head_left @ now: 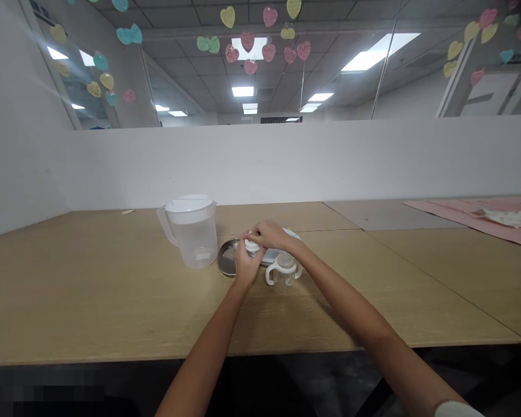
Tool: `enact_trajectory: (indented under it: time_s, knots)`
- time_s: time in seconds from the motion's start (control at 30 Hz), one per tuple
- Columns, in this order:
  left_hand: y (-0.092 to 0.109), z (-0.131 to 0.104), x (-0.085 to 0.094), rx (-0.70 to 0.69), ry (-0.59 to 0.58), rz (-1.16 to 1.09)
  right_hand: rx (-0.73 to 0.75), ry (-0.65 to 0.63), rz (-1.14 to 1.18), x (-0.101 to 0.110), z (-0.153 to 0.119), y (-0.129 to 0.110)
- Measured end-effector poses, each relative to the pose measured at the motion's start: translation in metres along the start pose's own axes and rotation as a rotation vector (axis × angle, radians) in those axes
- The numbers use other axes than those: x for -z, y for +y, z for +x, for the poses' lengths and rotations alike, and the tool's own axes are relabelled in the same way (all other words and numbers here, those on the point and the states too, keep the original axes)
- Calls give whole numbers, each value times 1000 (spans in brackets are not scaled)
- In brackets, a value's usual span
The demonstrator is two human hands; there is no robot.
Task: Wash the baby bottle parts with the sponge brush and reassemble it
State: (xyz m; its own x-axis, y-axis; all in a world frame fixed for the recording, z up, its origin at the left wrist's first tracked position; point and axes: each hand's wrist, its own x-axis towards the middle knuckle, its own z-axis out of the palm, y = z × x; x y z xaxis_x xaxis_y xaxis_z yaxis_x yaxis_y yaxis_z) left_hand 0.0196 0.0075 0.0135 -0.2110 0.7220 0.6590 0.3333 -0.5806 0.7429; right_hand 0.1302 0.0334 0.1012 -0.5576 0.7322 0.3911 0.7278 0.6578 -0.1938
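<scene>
A small container with a white lid (252, 245) is between my hands, slightly above the metal dish. My left hand (246, 265) wraps round its side from the left. From above, my right hand (269, 235) has its fingers bent onto the top of the white lid. Fingers hide most of the container, so its kind is unclear. Just below and right of my hands stands a clear baby bottle (285, 278) with two white handles and an open-looking top. Left of my left hand lies a round metal dish (222, 266). Behind the bottle a white tray (271, 254) is partly covered by my right hand.
A translucent plastic pitcher (195, 237) with a lid stands left of the dish, its handle turned left. A small flat wooden piece (128, 212) lies at the back left. A pink cloth (469, 217) and a grey mat (386, 214) cover the back right.
</scene>
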Motion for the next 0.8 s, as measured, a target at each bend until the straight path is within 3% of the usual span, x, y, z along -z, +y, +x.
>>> enact_trajectory:
  time_s: [0.13, 0.23, 0.43, 0.6, 0.7, 0.8]
  knots:
    - [1, 1, 0, 29, 39, 28, 62, -43, -15, 7, -5, -10]
    - [3, 0, 0, 33, 50, 54, 125, -104, 109, 12, -6, -8]
    - [9, -2, 2, -152, 89, 161, 177, -282, 596, 17, -8, 8]
    - [9, -5, 4, -299, 154, 190, 159, -358, 976, 7, -6, 13]
    - [9, -7, 4, -347, 145, 158, 117, -423, 1064, 0, -5, 16]
    - [11, -7, 3, -332, 143, 168, 103, -411, 1023, 2, -5, 17]
